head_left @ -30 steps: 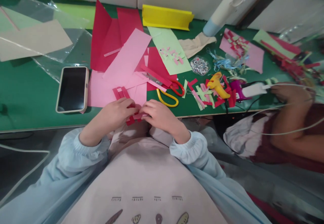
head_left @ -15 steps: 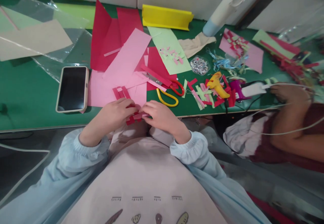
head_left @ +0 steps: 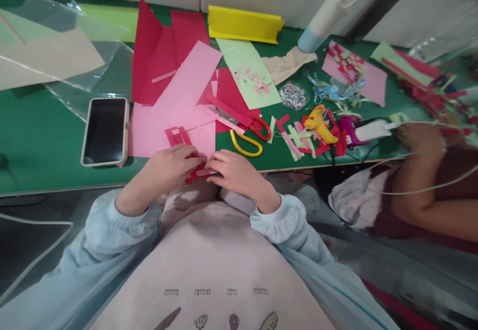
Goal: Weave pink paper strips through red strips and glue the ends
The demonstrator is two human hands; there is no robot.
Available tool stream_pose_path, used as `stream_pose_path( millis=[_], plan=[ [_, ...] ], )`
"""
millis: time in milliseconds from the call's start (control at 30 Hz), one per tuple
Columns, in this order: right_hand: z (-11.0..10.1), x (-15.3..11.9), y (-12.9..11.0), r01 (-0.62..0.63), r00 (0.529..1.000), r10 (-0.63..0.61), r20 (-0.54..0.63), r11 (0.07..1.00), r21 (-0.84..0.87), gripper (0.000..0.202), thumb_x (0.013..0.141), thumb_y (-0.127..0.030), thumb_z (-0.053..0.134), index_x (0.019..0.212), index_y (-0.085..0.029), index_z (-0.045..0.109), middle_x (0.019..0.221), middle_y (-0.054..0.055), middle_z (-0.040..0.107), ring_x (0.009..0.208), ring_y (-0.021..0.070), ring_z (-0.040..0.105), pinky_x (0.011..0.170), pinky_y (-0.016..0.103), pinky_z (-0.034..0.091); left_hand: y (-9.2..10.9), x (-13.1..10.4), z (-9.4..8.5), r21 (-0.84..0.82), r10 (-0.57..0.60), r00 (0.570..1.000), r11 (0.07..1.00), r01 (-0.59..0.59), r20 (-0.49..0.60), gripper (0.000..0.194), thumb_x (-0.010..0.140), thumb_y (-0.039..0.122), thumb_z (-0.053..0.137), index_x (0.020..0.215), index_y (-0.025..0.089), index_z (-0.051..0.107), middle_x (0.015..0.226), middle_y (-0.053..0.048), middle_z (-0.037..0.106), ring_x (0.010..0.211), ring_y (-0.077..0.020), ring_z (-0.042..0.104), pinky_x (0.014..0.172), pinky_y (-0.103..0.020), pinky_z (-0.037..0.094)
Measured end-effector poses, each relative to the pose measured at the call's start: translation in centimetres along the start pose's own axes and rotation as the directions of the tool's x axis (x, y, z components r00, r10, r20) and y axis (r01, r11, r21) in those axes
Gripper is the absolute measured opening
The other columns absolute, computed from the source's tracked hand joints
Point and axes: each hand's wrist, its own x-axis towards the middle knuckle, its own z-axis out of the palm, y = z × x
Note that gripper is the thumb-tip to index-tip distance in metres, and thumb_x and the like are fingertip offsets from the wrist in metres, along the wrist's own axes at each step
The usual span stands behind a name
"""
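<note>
Red and pink paper strips (head_left: 194, 175) show between my hands at the table's front edge, partly hidden by my fingers. My left hand (head_left: 170, 168) has its fingers closed on the red strips from the left. From the right, my right hand (head_left: 237, 173) pinches the pink strip's end. Just beyond my left hand, more red strips (head_left: 178, 136) rest on a pink sheet (head_left: 144, 133). Scissors with a yellow and red handle (head_left: 246, 143) lie beyond my right hand, their blades partly under a red strip.
A phone (head_left: 105, 131) lies at the left. Right of the scissors are loose strips (head_left: 298, 138), a yellow glue gun (head_left: 319, 123) and a tub of small beads (head_left: 294, 95). Another person's hand (head_left: 420, 137) is at the right, near a white cable. A bottle (head_left: 324, 19) stands behind.
My right hand's fingers have shifted slightly on the pink strip. The other person's arm has moved a little to the left. The view has shifted slightly.
</note>
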Motion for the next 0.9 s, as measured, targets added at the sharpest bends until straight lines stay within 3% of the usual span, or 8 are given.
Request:
stream_pose_path(
  millis=[433, 733, 900],
  plan=[
    [0.3, -0.1, 0.0, 0.102, 0.991, -0.113, -0.077, 0.985, -0.14, 0.024, 0.099, -0.027, 0.053, 0.093, -0.013, 0.071, 0.093, 0.01, 0.068, 0.087, 0.02, 0.058, 0.08, 0.035, 0.045, -0.2, 0.1, -0.1, -0.044, -0.002, 0.999, 0.999, 0.004, 0.032, 0.025, 0.094, 0.018, 0.05, 0.109, 0.018, 0.07, 0.111, -0.01, 0.068, 0.095, -0.0233, 0.067, 0.077, -0.036, 0.056],
    [0.8, 0.0, 0.0, 0.139, 0.968, -0.192, -0.16, 0.946, -0.294, 0.032, 0.102, -0.018, 0.039, 0.088, -0.014, 0.067, 0.09, 0.008, 0.068, 0.087, 0.0195, 0.058, 0.076, 0.033, 0.042, -0.4, 0.1, 0.2, -0.026, 0.001, 1.0, 1.0, 0.0, 0.009, 0.029, 0.095, 0.016, 0.045, 0.109, 0.017, 0.07, 0.109, -0.009, 0.069, 0.092, -0.0226, 0.068, 0.074, -0.034, 0.056],
    [1.0, -0.1, 0.2, 0.14, 0.963, -0.199, -0.182, 0.947, -0.29, 0.03, 0.101, -0.015, 0.038, 0.091, -0.015, 0.066, 0.09, 0.008, 0.069, 0.087, 0.0189, 0.059, 0.075, 0.033, 0.044, -0.4, 0.0, 0.3, -0.033, 0.015, 1.0, 0.999, -0.015, -0.02, 0.031, 0.094, 0.015, 0.044, 0.107, 0.018, 0.072, 0.107, -0.009, 0.069, 0.091, -0.0229, 0.067, 0.073, -0.035, 0.056]
  ],
)
